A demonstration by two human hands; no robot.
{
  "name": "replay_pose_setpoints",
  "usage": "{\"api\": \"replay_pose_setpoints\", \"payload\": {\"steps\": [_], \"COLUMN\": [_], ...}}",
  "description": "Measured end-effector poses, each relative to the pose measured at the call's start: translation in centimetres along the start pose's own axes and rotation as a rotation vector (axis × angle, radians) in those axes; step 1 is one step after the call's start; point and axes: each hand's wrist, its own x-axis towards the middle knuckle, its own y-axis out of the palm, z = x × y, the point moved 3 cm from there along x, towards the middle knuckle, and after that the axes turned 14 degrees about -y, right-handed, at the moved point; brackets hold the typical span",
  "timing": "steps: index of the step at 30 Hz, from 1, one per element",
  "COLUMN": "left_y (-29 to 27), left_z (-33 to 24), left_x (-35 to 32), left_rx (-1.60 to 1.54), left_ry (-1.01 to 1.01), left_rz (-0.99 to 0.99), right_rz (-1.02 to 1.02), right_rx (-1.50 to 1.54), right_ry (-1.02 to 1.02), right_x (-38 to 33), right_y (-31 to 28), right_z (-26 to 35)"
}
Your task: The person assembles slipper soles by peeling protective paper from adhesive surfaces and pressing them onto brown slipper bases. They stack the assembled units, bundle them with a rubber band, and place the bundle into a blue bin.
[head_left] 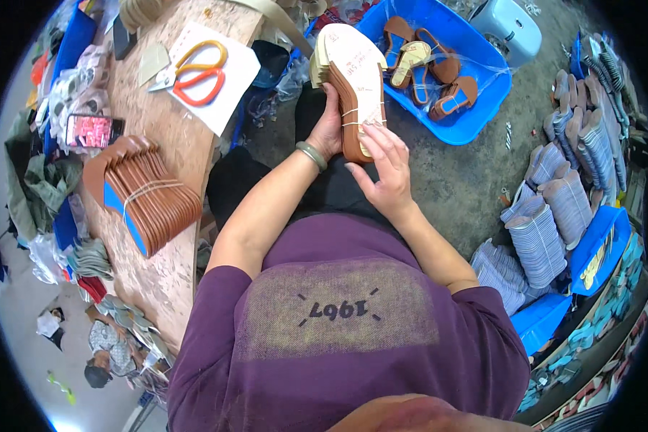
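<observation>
My left hand [327, 128] is closed around the side of a bundle of shoe insoles [363, 75], held up over my lap. The bundle is stacked, with brown edges, a pale marked face on top and thin string or bands around its narrow part. My right hand [389, 169] lies with its fingers stretched over the near end of the bundle, the thumb apart from them. To the left, on the wooden table [151, 281], rests another banded stack of brown insoles [151, 191] with a blue patch.
Scissors [200, 72] with orange and yellow handles lie on white paper [234, 68]. A phone [92, 132] is at the table's left edge. A blue bin [482, 108] holds loose insoles beside a pale blue stool [507, 32]. Striped tied bundles [536, 245] crowd the right.
</observation>
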Motion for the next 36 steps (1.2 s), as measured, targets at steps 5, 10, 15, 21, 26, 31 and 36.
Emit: {"api": "replay_pose_setpoints", "payload": {"steps": [5,10,15,21,26,31,36], "left_y": [-0.3,-0.2,0.5,0.6,0.4,1.4,2.1], "left_z": [-0.2,-0.2,0.2,1.3,1.5,1.4,1.5], "left_x": [-2.2,-3.8,-4.6,-5.1,-5.9,-6.6,-6.6], "left_rx": [0.103,0.224,0.207,0.191,0.119,0.180,0.234], "left_ry": [0.017,0.035,0.052,0.022,-0.009,0.014,0.020], "left_rz": [0.079,0.118,0.040,0.013,0.106,0.075,-0.023], "right_rz": [0.021,-0.086,-0.208,-0.169,-0.049,-0.125,-0.204], "right_rx": [0.141,0.107,0.565,0.597,0.341,0.517,0.704], "right_ry": [-0.035,0.092,0.488,0.537,0.364,0.402,0.479], "right_x": [-1.7,-1.1,-1.8,-2.3,-2.5,-3.8,-4.3], "right_y": [0.0,-1.3,0.6,1.6,1.4,1.9,1.9], "right_z": [2.2,2.5,0.2,1.0,2.4,2.2,1.6]}}
